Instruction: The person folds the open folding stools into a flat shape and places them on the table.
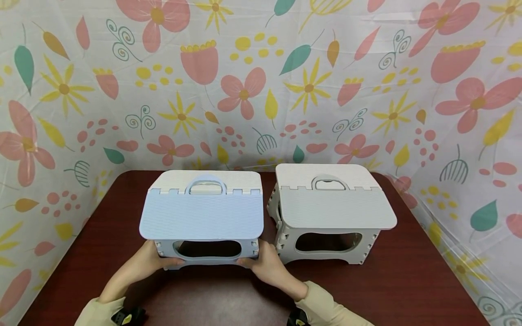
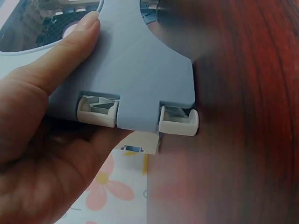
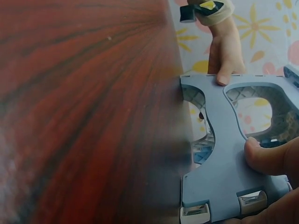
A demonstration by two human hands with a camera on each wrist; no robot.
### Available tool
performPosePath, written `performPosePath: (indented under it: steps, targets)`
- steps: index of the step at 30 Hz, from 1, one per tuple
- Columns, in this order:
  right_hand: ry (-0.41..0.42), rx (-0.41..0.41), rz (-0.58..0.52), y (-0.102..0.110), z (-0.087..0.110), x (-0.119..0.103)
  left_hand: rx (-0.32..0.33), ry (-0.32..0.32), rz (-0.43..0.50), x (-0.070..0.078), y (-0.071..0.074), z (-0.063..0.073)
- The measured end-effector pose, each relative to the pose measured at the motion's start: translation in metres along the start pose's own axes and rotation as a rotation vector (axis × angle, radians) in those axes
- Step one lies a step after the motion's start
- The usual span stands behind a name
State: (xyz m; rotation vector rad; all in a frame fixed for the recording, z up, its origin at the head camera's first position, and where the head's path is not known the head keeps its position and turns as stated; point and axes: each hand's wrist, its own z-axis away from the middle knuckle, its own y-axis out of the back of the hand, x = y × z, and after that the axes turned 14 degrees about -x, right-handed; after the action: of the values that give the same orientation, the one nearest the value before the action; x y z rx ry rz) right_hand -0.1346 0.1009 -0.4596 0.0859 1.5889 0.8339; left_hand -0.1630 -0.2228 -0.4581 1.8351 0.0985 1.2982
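Observation:
A blue and white folding step stool stands unfolded at the middle left of the table, its carry handle at the middle of the top. My left hand grips its left side low down, the thumb lying on the blue front panel and the fingers behind the side. On the opposite side my right hand holds it likewise, thumb on the front panel near the oval opening. Whether the feet touch the table, I cannot tell. The fingers behind the sides are mostly hidden.
Close on the right stands a second unfolded step stool, light grey and white. Both are on a dark red-brown wooden table. A flower-printed curtain hangs around the back and sides.

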Motion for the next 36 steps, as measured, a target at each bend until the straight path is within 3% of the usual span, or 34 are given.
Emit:
performPosePath:
  steps: [19,36]
  targets:
    - [0.009,0.001,-0.01,-0.0011,-0.0002,0.002,0.0,-0.025,0.014,0.0014,-0.0011,-0.0004]
    - [0.009,-0.01,-0.015,-0.0006,-0.0004,0.0027,-0.007,0.0,0.036,0.0021,-0.0021,0.0]
